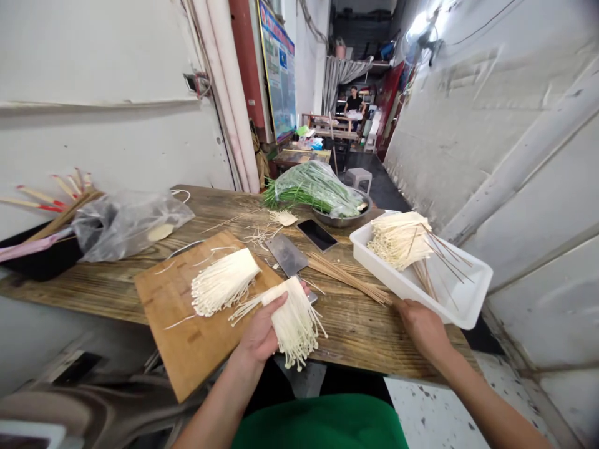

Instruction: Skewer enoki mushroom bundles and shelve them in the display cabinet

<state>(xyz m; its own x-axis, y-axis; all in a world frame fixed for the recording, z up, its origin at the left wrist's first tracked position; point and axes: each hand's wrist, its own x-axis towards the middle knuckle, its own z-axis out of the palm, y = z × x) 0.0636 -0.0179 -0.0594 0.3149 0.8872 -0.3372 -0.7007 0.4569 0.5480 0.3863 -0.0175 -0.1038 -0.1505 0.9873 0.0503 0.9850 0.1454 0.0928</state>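
Observation:
My left hand (259, 333) grips a bundle of white enoki mushrooms (294, 318) over the near edge of the wooden table (355, 324), caps hanging toward me. My right hand (422, 325) rests on the table at the near end of a pile of bamboo skewers (346, 277), fingertips on a skewer, close to the white tray (468, 293). A second enoki bundle (222, 280) lies on the wooden cutting board (187, 318). A cleaver (286, 254) lies beyond my left hand.
The white tray holds skewered enoki (400, 240). A metal bowl with bagged green chives (316, 187) and a phone (317, 234) sit farther back. A clear plastic bag (124, 221) and chopsticks (51, 199) lie left. A person sits far down the corridor.

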